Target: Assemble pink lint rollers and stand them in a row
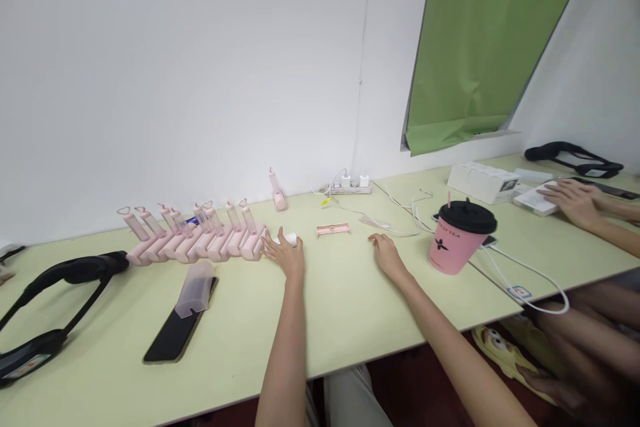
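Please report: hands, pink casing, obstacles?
Left hand at white cylinder; right hand looks empty. Pink casing ahead, between hands. Possible obstacle: pink drink cup, right.

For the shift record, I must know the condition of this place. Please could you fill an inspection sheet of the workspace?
Surface: pale green table, standing along a white wall.
Work items: row of pink units; separate pink unit near the wall; pink open frame; white piece.
Clutter: black phone partly under a translucent cover; black looped device at left; lidded pink cup; white box.
Grips: left grip at the white piece, firmness of hold unclear; right grip at the table, nothing seen held.
Cables: power strip near the wall; white cables, one looping over the front edge.
Surroundings: green blind; another person's hands at a white object.
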### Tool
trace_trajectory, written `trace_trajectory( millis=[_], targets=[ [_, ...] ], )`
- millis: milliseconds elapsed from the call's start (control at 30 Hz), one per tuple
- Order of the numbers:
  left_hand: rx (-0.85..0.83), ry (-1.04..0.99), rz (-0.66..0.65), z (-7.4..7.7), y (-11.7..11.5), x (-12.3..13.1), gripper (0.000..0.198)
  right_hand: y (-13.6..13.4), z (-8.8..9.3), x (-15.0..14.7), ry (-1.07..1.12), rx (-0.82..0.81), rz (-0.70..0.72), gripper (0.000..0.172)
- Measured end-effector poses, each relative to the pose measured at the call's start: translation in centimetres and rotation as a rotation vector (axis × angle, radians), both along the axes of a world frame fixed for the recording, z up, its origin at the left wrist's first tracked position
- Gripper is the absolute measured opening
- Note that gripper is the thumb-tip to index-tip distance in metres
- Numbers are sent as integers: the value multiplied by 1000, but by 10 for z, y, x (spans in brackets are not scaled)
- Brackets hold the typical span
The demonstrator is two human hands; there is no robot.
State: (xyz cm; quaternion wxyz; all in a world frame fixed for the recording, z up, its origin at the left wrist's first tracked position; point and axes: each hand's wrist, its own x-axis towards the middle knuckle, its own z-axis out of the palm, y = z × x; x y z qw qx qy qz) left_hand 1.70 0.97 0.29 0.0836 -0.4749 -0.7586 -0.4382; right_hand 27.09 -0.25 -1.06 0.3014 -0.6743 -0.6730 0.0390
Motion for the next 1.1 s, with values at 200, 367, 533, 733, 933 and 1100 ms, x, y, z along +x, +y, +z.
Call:
trace_trajectory(
  millis=[200, 367, 533, 733, 933, 1100],
  targets=[
    [91, 12, -56, 5, -7, 3, 35, 21, 31, 0, -241, 18, -38, 31],
    [122, 9, -152, 7, -12, 4, 29, 48, 41, -4, -556, -14, -19, 24],
    [171, 51, -194, 4, -12, 4, 26, 63, 45, 6, -566, -18, -87, 27],
    [245, 227, -416, 3, -13, 18, 32, 46, 66, -2, -545, 156, -30, 19],
    [73, 546, -605, 0, -14, 35, 49, 13, 53, -59, -602, 501, 439, 21],
    [-245, 511, -637, -8, -10, 31, 44, 8, 27, -80, -380, 458, 634, 25]
  ],
)
